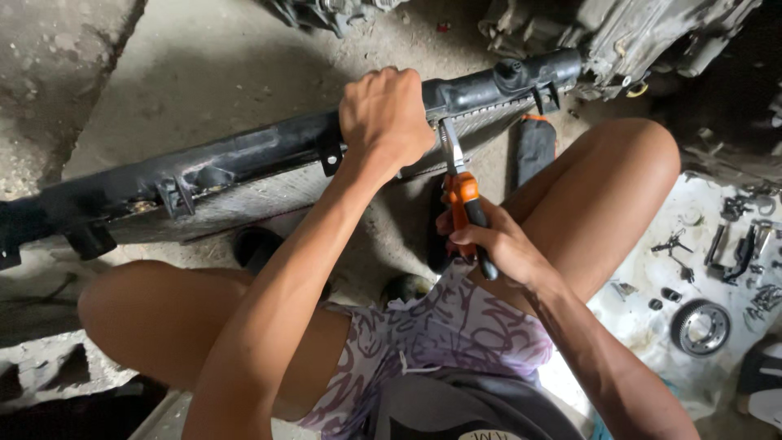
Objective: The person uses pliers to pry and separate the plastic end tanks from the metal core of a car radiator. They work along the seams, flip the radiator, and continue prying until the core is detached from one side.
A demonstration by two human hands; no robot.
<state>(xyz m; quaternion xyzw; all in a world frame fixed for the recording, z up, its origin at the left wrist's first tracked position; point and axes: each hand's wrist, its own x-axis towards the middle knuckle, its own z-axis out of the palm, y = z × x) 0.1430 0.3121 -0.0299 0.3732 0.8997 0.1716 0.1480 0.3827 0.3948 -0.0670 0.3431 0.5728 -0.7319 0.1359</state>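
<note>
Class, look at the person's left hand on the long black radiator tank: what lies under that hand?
The left hand covers the top of the black radiator tank. Just below it, the metal jaws of the orange-handled pliers meet the tank's edge. The exact spot they pinch is hidden by the hand.

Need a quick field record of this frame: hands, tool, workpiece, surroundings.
left hand: grips top of long black plastic radiator tank
right hand: holds orange-handled metal pliers
pliers jaws: at the tank's edge, beside left hand
radiator: propped on edge on concrete floor
right side: steel gear ring, small metal parts on pale sheet
</note>
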